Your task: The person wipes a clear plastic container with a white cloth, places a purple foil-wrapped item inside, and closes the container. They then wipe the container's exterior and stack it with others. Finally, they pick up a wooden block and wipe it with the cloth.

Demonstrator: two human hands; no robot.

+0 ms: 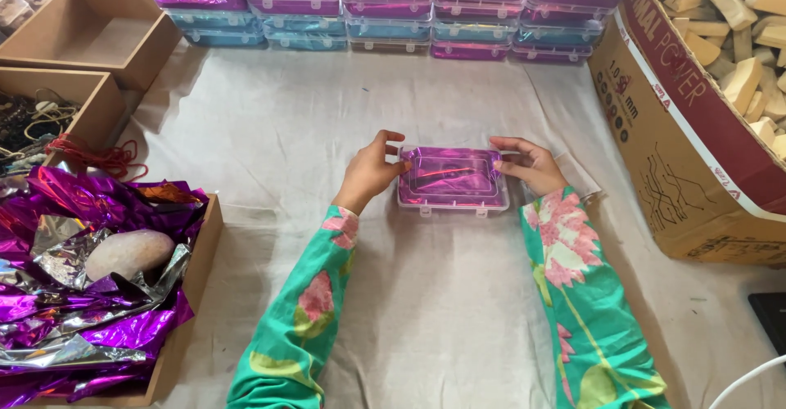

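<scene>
A clear plastic box (453,180) with shiny purple foil inside lies on the cloth-covered surface (426,294) in the middle of the head view. Its lid is down. My left hand (372,170) grips the box's left end, fingers curled over the top edge. At the right end, my right hand (530,163) holds the box the same way. Both arms wear green sleeves with pink flowers.
Stacked clear boxes with purple and blue foil (385,8) line the far edge. A large cardboard carton of tan blocks (720,65) stands at right. Left: a tray of purple foil sheets with a pale stone (127,253), an open cardboard box (90,32), red cord (90,157).
</scene>
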